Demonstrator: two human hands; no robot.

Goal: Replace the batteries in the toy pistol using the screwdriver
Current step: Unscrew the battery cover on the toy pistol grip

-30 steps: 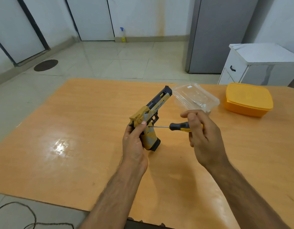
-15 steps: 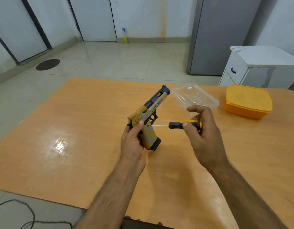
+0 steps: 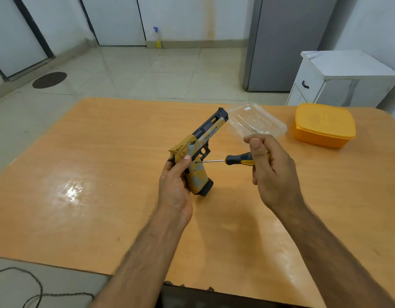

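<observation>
A yellow, grey and black toy pistol (image 3: 201, 150) stands tilted above the wooden table (image 3: 103, 174), barrel pointing up and away to the right. My left hand (image 3: 175, 183) grips its handle from behind, thumb on the side. My right hand (image 3: 272, 170) holds a black-and-yellow screwdriver (image 3: 238, 159) by the handle. The thin shaft runs left and its tip meets the upper part of the pistol's grip, just beside my left thumb.
A clear plastic clamshell box (image 3: 256, 122) lies just behind the pistol. An orange lidded container (image 3: 324, 124) sits at the table's far right. Beyond the table stand a white cabinet (image 3: 345, 78) and a grey fridge (image 3: 285, 43). A cable (image 3: 34, 292) lies on the floor at lower left.
My right hand's fingers have shifted round the screwdriver handle, the index finger rising above it. The tip stays at the same spot on the grip. Pistol and left hand have barely moved.
</observation>
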